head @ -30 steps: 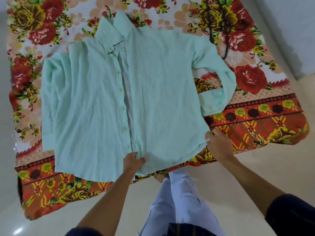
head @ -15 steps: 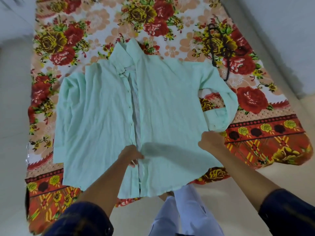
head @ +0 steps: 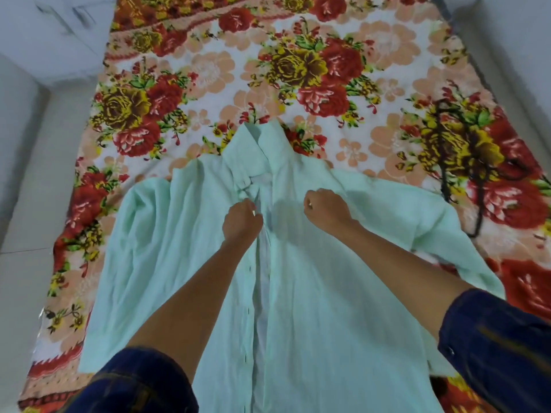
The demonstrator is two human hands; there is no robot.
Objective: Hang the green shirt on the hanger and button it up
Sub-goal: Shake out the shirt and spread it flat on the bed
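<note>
Under both hands lies green shirt: left hand, right hand (fingers curled) pinching fabric.

Both hands have gone way up the green shirt — a second ago they were down at the hem by the near edge of the floral blanket, now they're just below the collar. The left hand is curled onto the front edge at the opening, the right hand is fisted on the other panel — fabric there looks bunched up now.
</note>
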